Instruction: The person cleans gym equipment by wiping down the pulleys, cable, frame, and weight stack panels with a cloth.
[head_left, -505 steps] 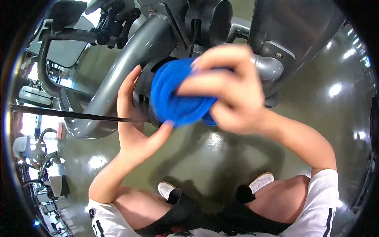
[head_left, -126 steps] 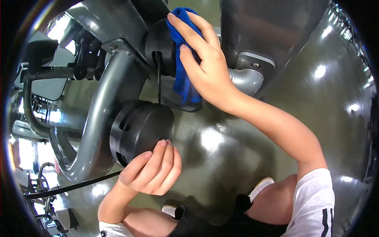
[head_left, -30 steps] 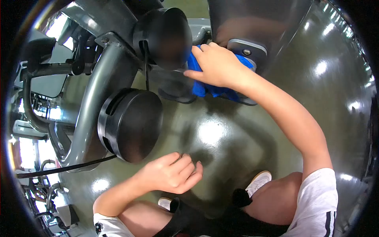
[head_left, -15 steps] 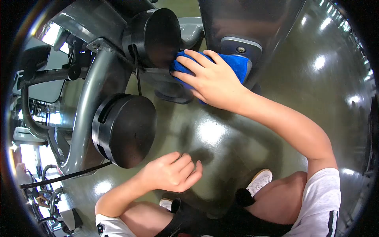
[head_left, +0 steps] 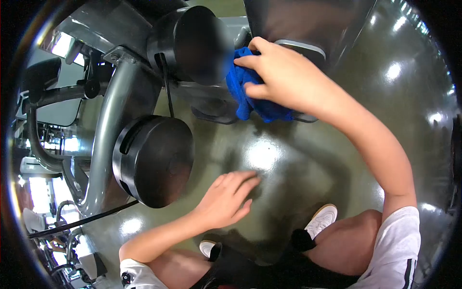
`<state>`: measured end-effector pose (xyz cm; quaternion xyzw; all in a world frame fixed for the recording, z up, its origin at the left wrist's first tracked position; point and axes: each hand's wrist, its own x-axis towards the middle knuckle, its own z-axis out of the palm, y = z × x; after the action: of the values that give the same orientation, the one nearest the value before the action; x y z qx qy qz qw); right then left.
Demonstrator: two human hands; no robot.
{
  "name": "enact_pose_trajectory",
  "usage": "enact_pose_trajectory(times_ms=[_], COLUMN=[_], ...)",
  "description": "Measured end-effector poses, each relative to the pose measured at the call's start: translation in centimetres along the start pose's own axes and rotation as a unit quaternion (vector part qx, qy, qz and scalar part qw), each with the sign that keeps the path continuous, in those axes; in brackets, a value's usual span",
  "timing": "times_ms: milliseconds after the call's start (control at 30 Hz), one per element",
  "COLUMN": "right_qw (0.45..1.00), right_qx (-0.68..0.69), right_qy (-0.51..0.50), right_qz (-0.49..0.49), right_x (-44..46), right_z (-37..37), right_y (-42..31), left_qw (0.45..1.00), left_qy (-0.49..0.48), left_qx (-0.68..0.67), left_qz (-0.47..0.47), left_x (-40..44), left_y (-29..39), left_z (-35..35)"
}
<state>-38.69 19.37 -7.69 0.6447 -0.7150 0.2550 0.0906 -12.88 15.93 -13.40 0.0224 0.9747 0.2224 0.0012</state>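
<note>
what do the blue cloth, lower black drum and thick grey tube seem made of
Blue cloth: soft matte textile, perhaps microfibre; it bunches in folds. Lower black drum: probably plastic, satin; dull sheen, slotted rim. Thick grey tube: likely painted metal, glossy; bright streaks along it.

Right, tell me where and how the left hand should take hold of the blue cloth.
Probably best to pinch the blue cloth by its loose lower folds, with the left hand coming up from below: those folds spill out beneath the right hand, which covers much of the upper part.
</note>
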Motion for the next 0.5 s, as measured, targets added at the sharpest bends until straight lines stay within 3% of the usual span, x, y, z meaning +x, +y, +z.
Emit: enact_pose_trajectory(times_ms=[67, 100, 200, 233, 300, 333, 433, 467, 500], right_qw=[0.999, 1.000, 0.997, 0.997, 0.999, 1.000, 0.999, 0.997, 0.999], right_qx=[0.017, -0.015, -0.022, -0.029, -0.021, -0.015, 0.004, 0.003, -0.005], right_qy=[-0.048, -0.022, 0.057, 0.063, 0.039, 0.007, -0.020, -0.041, 0.000], right_qz=[0.009, 0.003, -0.045, -0.042, -0.014, 0.002, 0.042, 0.062, 0.040], right_x=[0.5, 0.4, 0.3, 0.4, 0.6, 0.7, 1.0, 1.1, 1.0], right_z=[-0.1, 0.5, 2.0, 2.1, 1.5, 1.1, -0.3, -0.6, -0.2], right_y=[0.4, 0.1, 0.2, 0.2, 0.0, -0.2, -0.9, -1.0, -0.6], left_qw=[0.998, 0.983, 0.869, 0.874, 0.818, 0.821, 0.749, 0.749, 0.715], left_qy=[-0.020, 0.085, 0.336, 0.328, 0.440, 0.434, 0.401, 0.400, 0.424], left_qx=[-0.037, -0.114, -0.261, -0.257, -0.285, -0.285, -0.474, -0.474, -0.505], left_qz=[-0.057, -0.121, -0.251, -0.250, -0.238, -0.237, -0.232, -0.233, -0.234], left_x=[0.8, 1.9, 6.5, 8.0, 10.5, 11.1, 11.9, 11.6, 11.1], left_y=[-0.4, -0.8, -2.6, -3.0, -3.6, -3.6, -3.1, -3.3, -3.6], left_z=[0.9, 1.5, 2.6, 2.5, 2.0, 1.5, 0.5, 0.5, 0.2])
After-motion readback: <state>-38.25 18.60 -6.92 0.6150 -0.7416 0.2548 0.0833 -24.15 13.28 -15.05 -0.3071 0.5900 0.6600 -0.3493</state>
